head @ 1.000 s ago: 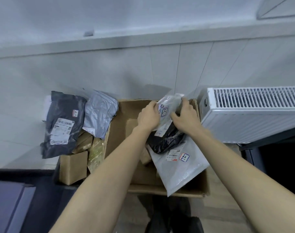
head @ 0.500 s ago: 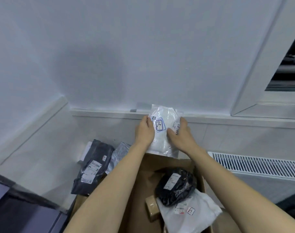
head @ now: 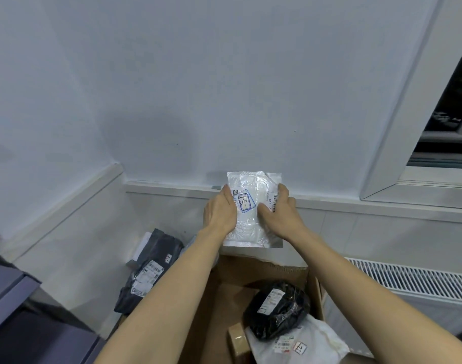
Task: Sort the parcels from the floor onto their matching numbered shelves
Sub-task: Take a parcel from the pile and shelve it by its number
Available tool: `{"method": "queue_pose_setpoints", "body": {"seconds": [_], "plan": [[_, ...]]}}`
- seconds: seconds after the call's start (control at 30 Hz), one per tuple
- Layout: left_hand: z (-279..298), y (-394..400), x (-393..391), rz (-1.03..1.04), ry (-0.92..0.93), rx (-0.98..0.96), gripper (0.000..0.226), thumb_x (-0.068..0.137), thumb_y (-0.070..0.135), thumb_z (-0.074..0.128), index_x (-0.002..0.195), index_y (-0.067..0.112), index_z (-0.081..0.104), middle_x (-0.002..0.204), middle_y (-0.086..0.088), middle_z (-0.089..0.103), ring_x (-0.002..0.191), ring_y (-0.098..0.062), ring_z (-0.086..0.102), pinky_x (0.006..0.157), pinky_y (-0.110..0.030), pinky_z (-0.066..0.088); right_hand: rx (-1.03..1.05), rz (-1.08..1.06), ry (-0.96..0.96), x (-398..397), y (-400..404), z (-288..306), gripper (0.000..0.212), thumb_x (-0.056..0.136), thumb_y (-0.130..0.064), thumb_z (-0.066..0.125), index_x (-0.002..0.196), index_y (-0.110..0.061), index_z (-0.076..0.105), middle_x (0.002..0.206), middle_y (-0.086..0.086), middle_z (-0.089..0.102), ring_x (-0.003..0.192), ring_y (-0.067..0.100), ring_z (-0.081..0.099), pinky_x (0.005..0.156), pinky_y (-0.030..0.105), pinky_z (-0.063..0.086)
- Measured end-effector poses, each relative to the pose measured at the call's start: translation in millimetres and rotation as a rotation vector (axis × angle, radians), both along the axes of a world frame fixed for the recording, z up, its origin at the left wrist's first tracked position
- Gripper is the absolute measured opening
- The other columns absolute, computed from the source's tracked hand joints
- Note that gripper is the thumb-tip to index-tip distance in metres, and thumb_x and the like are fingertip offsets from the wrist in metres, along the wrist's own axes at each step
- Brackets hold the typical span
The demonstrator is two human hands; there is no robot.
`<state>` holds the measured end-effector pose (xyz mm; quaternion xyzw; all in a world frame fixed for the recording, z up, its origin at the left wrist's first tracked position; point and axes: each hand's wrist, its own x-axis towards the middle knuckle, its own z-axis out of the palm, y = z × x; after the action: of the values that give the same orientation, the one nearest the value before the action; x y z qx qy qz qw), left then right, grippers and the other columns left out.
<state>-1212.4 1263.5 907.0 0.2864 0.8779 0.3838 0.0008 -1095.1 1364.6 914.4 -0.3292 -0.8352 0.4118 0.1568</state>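
The left hand [head: 219, 215] and right hand [head: 278, 215] both grip a white parcel [head: 252, 227], held up above the box [head: 253, 279] before the wall. The person seems to read its blue label [head: 244, 201]. Next comes finding the matching shelf; none is visible here.

A clear plastic parcel with a blue-framed label [head: 253, 206] sits at centre frame, held upright between the left hand [head: 220, 212] and right hand [head: 281, 214]. Below it, at lower centre, the brown cardboard box [head: 224, 298] holds a black wrapped parcel [head: 277, 308], lying on a white plastic mailer [head: 316, 342] at lower right. Left of the box lies a dark grey mailer bag [head: 148, 269]. A white ribbed radiator [head: 414, 279] stands at the right edge.
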Motion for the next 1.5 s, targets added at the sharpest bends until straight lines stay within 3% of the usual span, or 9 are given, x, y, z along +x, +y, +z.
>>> {"method": "queue_pose_setpoints", "body": {"seconds": [0.17, 0.43, 0.6, 0.87, 1.17, 1.23, 1.27, 1.33, 1.5], "plan": [[-8, -2, 1, -0.04, -0.008, -0.087, 0.048, 0.108, 0.031, 0.017, 0.143, 0.012, 0.044, 0.115, -0.013, 0.065, 0.097, -0.031, 0.061, 0.077, -0.032, 0.044, 0.021, -0.002, -0.017, 8, -2, 3, 0.076, 0.096, -0.037, 0.051, 0.154, -0.019, 0.005, 0.142, 0.017, 0.031, 0.129, 0.035, 0.039, 0.104, 0.04, 0.035], [-7, -12, 7, -0.074, 0.012, -0.049, 0.043, 0.108, 0.03, 0.024, 0.128, 0.017, 0.06, 0.106, -0.009, 0.067, 0.084, -0.02, 0.052, 0.071, -0.026, 0.034, 0.054, -0.015, -0.042, 15, -6, 7, 0.074, 0.095, -0.04, 0.051, 0.153, -0.019, 0.009, 0.141, 0.017, 0.032, 0.129, 0.037, 0.038, 0.108, 0.044, 0.035], [5, -11, 15, -0.044, -0.045, 0.002, 0.045, 0.107, 0.031, 0.019, 0.07, 0.016, 0.04, 0.074, -0.01, 0.056, 0.075, -0.03, 0.054, 0.067, -0.034, 0.036, 0.08, -0.018, -0.041, 16, -8, 12, 0.073, 0.096, -0.039, 0.05, 0.153, -0.018, 0.009, 0.14, 0.017, 0.032, 0.131, 0.036, 0.035, 0.108, 0.043, 0.032], [16, -5, 23, 0.044, -0.037, 0.112, 0.037, 0.086, 0.033, 0.012, 0.057, 0.017, 0.029, 0.057, -0.004, 0.037, 0.058, -0.022, 0.035, 0.061, -0.035, 0.033, 0.111, -0.025, -0.04, 18, -6, 20, 0.072, 0.096, -0.039, 0.049, 0.153, -0.017, 0.01, 0.14, 0.017, 0.033, 0.129, 0.036, 0.035, 0.107, 0.042, 0.031], [17, -6, 30, 0.123, 0.007, 0.084, 0.051, 0.101, 0.015, 0.031, 0.05, 0.011, 0.036, 0.057, -0.006, 0.042, 0.067, -0.026, 0.045, 0.063, -0.032, 0.03, 0.133, -0.02, -0.038, 23, -5, 19, 0.071, 0.095, -0.041, 0.049, 0.152, -0.017, 0.013, 0.138, 0.016, 0.035, 0.127, 0.035, 0.036, 0.107, 0.041, 0.031], [18, -6, 34, 0.08, 0.002, 0.074, 0.045, 0.102, 0.014, 0.029, 0.073, 0.01, 0.063, 0.073, -0.01, 0.058, 0.077, -0.03, 0.054, 0.066, -0.033, 0.038, 0.135, -0.014, -0.032, 24, -5, 20, 0.072, 0.095, -0.041, 0.049, 0.152, -0.017, 0.012, 0.139, 0.017, 0.034, 0.127, 0.035, 0.036, 0.106, 0.041, 0.032], [16, -6, 34, 0.047, -0.013, 0.076, 0.04, 0.102, 0.012, 0.029, 0.106, 0.012, 0.069, 0.09, -0.012, 0.065, 0.085, -0.03, 0.059, 0.071, -0.033, 0.045, 0.134, -0.011, -0.028, 24, -5, 20, 0.073, 0.096, -0.04, 0.05, 0.153, -0.016, 0.011, 0.14, 0.017, 0.033, 0.128, 0.035, 0.036, 0.107, 0.041, 0.032], [14, -7, 35, -0.001, -0.045, 0.053, 0.047, 0.102, 0.013, 0.028, 0.145, 0.022, 0.044, 0.112, -0.01, 0.065, 0.095, -0.029, 0.061, 0.081, -0.035, 0.049, 0.127, -0.006, -0.021, 24, -5, 21, 0.075, 0.096, -0.04, 0.05, 0.154, -0.015, 0.009, 0.142, 0.016, 0.031, 0.13, 0.035, 0.034, 0.107, 0.041, 0.031], [7, -9, 30, -0.064, -0.117, 0.123, 0.047, 0.096, 0.033, 0.037, 0.141, 0.019, 0.041, 0.125, -0.007, 0.055, 0.108, -0.023, 0.055, 0.093, -0.037, 0.046, 0.138, 0.01, 0.003, 20, -9, 25, 0.072, 0.096, -0.037, 0.051, 0.152, -0.014, 0.013, 0.142, 0.018, 0.033, 0.13, 0.036, 0.034, 0.106, 0.041, 0.031]]}}
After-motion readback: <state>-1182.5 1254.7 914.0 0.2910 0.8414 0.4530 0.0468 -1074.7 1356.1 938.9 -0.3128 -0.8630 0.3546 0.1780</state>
